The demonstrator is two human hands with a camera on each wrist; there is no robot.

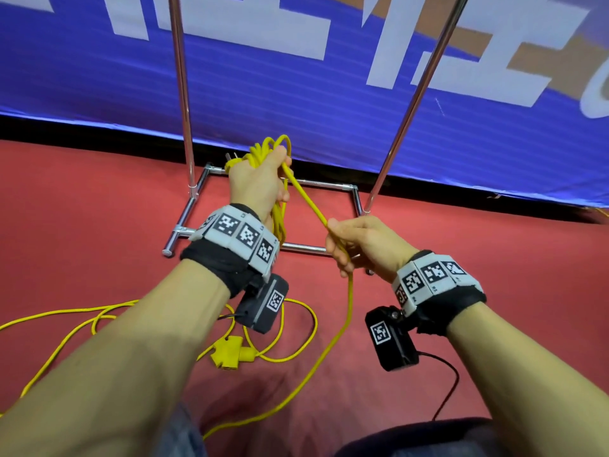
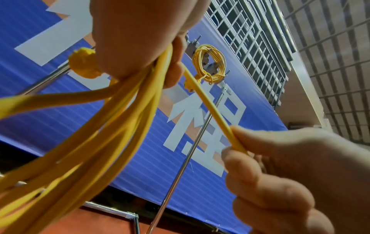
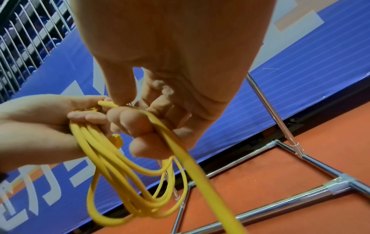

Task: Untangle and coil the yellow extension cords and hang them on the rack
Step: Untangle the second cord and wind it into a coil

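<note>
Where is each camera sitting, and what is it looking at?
Head: on the person's head, looking down at both forearms, the left hand gripping the coil, the right hand pinching the cord, the rack base and the red floor.
Left wrist: under the left hand, looking up past the coil at the blue banner and a hung coil.
Right wrist: under the right hand, facing the left hand and rack base.
All share the cord between both hands.
</note>
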